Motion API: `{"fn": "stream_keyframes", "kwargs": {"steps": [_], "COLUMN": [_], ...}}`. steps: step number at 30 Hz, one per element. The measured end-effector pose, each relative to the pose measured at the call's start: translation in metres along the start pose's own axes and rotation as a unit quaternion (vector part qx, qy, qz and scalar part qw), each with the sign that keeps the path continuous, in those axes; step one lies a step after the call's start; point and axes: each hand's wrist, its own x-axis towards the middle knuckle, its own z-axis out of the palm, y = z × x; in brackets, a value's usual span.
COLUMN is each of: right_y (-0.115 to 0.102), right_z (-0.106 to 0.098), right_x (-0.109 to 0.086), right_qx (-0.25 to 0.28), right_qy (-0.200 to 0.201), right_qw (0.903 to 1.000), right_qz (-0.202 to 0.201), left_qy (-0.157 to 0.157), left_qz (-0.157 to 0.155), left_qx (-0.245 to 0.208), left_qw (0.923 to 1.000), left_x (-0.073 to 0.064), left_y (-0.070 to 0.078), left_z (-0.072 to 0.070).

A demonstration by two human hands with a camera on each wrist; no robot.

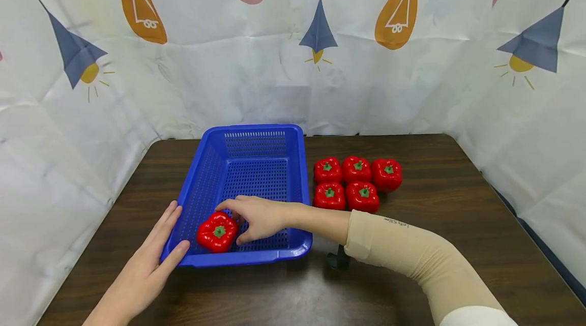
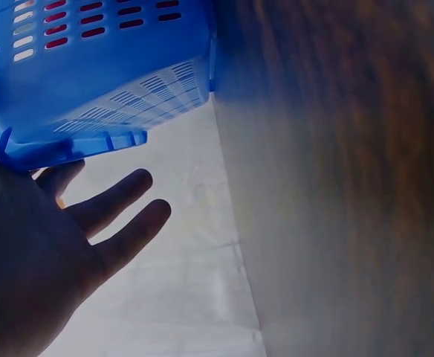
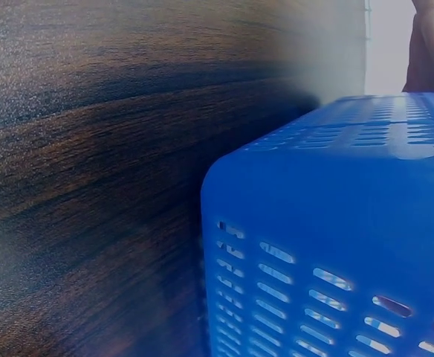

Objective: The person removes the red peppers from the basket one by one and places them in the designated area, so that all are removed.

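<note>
A blue perforated plastic basket (image 1: pixel 254 257) stands on the table, left of centre in the head view. In its near left corner sits one red bell pepper (image 1: pixel 215 234), green stem facing up. My right hand (image 1: pixel 263 218) reaches into the basket, its bent fingers right at the pepper's back and right side, the thumb a little apart from it. My left hand (image 1: pixel 146 265) rests at the basket's left rim with fingers extended; the left wrist view shows the straight fingers (image 2: pixel 117 204) beside the basket wall. The right wrist view shows only the basket's outside (image 3: pixel 313 193), not the right hand.
Several more red bell peppers (image 1: pixel 357 169) stand in two rows on the dark wooden table (image 1: pixel 448 199), right of the basket. A small black object (image 1: pixel 339 258) shows under the right forearm. White printed cloth (image 1: pixel 256 77) hangs behind and along the sides.
</note>
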Motion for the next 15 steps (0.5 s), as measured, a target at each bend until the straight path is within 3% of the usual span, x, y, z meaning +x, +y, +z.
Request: {"fn": "stream_keyframes", "kwargs": {"steps": [15], "right_y": [-0.0032], "right_z": [0.0058], "right_x": [0.0055], "right_qx": [-0.014], "right_qy": [0.039], "right_qw": [0.9991], "right_qz": [0.007], "left_qy": [0.0], "left_qz": [-0.001], "left_qx": [-0.004], "left_qw": [1.0], "left_x": [0.0017], "left_y": [-0.0011], "left_z": [-0.0006]}}
